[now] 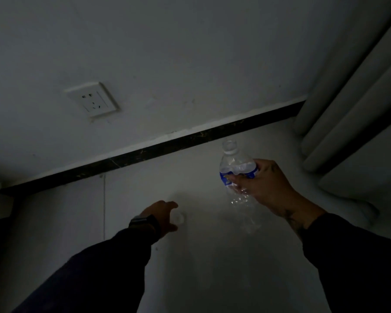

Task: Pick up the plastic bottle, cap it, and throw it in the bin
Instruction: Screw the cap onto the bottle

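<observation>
The fingers [237,177] of the right hand [266,188] are wrapped around the middle of a clear, crumpled plastic bottle with a blue and white label [237,175], thumb on the near side of the label and the other fingertips curling over the far side. The bottle is held in the air above the pale floor [212,267], tilted, its open, uncapped neck pointing up and away towards the wall. Its dented lower half hangs below the palm.

The left hand [161,216] reaches down low over the floor, its fingers spread loosely and not gripping anything, just beside a small pale round cap [180,218] that lies on the floor at the fingertips; in the dim light I cannot tell whether they touch it. A dark watch [142,222] sits on that wrist, and both arms wear dark sleeves.

Beyond the hands, a black marbled skirting strip [167,145] runs along the foot of a white wall, which carries a white electrical socket [92,99]. Pale curtains [359,109] hang at the right.
</observation>
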The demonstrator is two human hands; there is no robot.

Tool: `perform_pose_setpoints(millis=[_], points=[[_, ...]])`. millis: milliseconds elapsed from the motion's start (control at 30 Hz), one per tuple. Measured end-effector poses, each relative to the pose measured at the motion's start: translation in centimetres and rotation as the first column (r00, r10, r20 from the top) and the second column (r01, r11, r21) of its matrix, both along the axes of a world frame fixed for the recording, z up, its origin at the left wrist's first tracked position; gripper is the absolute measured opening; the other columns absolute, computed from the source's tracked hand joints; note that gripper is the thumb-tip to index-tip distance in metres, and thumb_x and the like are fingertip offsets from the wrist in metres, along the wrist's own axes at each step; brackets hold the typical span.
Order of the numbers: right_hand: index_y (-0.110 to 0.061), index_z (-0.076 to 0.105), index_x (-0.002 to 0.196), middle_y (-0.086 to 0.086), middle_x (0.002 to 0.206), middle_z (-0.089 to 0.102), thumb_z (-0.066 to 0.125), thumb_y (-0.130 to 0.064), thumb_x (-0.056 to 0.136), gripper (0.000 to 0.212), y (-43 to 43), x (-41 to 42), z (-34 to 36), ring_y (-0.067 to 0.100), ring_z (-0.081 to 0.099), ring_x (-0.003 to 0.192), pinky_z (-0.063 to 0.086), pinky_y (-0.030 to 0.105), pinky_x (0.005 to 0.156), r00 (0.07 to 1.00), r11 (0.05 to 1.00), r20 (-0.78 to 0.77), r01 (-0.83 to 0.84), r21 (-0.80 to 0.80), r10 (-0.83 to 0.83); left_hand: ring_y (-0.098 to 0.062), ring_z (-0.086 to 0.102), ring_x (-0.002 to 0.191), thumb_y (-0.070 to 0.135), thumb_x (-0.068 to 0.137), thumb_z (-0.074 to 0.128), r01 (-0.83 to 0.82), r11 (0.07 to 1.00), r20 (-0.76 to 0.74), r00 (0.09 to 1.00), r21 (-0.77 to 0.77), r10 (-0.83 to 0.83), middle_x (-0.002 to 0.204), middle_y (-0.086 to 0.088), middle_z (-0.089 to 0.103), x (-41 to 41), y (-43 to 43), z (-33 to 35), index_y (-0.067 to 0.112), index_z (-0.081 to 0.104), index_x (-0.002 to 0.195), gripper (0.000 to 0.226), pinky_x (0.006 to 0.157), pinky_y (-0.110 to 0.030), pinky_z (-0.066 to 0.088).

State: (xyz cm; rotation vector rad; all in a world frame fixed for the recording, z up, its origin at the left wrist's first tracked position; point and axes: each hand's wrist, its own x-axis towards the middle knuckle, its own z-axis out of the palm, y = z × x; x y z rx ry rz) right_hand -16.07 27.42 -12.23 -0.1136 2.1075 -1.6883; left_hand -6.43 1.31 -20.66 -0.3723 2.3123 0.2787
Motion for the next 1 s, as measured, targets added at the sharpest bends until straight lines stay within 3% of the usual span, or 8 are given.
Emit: perform_pose_setpoints(millis=[167,333,467,567,633,833,933,1000], points=[[-0.011,0.070,0.105,0.003,0.084,0.073,0.082,-0.008,0.075,0.033,0.9,-0.2,-1.2,-0.003,0.068,0.056,0.051,0.011,0.050,0.999,0.998,-0.012,-0.028,0.060,0.029,-0.032,0.048,0.129,0.042,0.083,0.070,-0.008,1.000,-0.028,1.000,0.021,0.009,0.148,-0.012,0.036,0.4,1.9,-4.2,0.030,0.028,0.150,0.081,0.106,-0.036,0.041],[-0.027,0.068,0.089,-0.004,0.080,0.073,0.083,-0.008,0.073,0.028,1.5,-0.3,-1.6,0.003,0.071,0.060,0.058,0.017,0.054,0.999,0.996,-0.033,-0.034,0.083,0.037,-0.035,0.058,0.114,0.036,0.082,0.070,-0.027,1.000,-0.102,0.994,-0.007,0.026,0.138,-0.013,0.040,0.0,3.0,-5.9,0.025,0.041,0.141,0.066,0.097,-0.038,0.048],[-0.023,0.068,0.092,0.000,0.082,0.073,0.084,-0.009,0.073,0.028,1.5,-0.6,-1.3,0.007,0.069,0.063,0.059,0.020,0.055,0.998,0.996,-0.051,-0.026,0.083,0.030,-0.033,0.058,0.112,0.030,0.092,0.055,-0.009,1.000,-0.127,0.992,-0.025,0.006,0.131,-0.012,0.049,0.0,3.0,-6.4,0.019,0.049,0.130,0.040,0.094,-0.037,0.048],[-0.021,0.069,0.095,0.000,0.085,0.074,0.083,-0.010,0.074,0.027,1.2,-0.6,-0.7,0.004,0.071,0.066,0.061,0.021,0.058,0.998,0.996,-0.052,-0.037,0.080,0.042,-0.031,0.056,0.115,0.028,0.094,0.050,-0.016,1.000,-0.142,0.990,-0.022,0.013,0.132,-0.012,0.049,0.1,3.0,-6.1,0.018,0.050,0.132,0.039,0.096,-0.034,0.045],[-0.012,0.072,0.102,0.006,0.091,0.076,0.084,-0.013,0.074,0.031,0.6,-0.7,-0.1,0.014,0.074,0.076,0.064,0.030,0.066,0.997,0.995,-0.060,-0.049,0.090,0.055,-0.030,0.055,0.119,0.025,0.094,0.052,-0.036,0.999,-0.189,0.981,0.009,0.037,0.136,-0.011,0.047,-0.3,3.0,-4.9,0.018,0.049,0.135,0.042,0.099,-0.031,0.042],[-0.015,0.074,0.093,0.005,0.085,0.077,0.086,-0.018,0.071,0.026,-2.0,-1.5,6.9,0.017,0.075,0.074,0.064,0.034,0.068,0.988,0.998,-0.149,-0.036,0.053,0.044,-0.025,0.062,0.107,0.024,0.085,0.067,-0.084,0.970,-0.541,0.817,0.229,0.198,0.119,-0.007,0.063,-4.5,2.2,7.5,0.019,0.063,0.123,0.039,0.096,-0.029,0.044],[-0.008,0.075,0.098,0.012,0.087,0.078,0.086,-0.017,0.071,0.031,-2.7,-1.6,13.1,0.029,0.075,0.079,0.062,0.047,0.072,0.976,0.999,-0.217,-0.026,0.048,0.035,-0.015,0.063,0.082,0.023,0.078,0.075,-0.122,0.931,-0.656,0.678,0.343,0.331,0.093,0.004,0.067,-5.3,1.5,17.7,0.021,0.068,0.111,0.034,0.079,-0.028,0.051],[-0.004,0.075,0.094,0.013,0.083,0.077,0.085,-0.015,0.071,0.027,-3.0,-1.7,18.8,0.030,0.074,0.073,0.062,0.047,0.070,0.957,0.997,-0.285,-0.028,0.065,0.046,-0.013,0.066,0.078,0.025,0.074,0.079,-0.124,0.909,-0.699,0.600,0.398,0.388,0.085,0.007,0.070,-5.2,0.9,25.5,0.025,0.071,0.104,0.031,0.073,-0.023,0.048]])
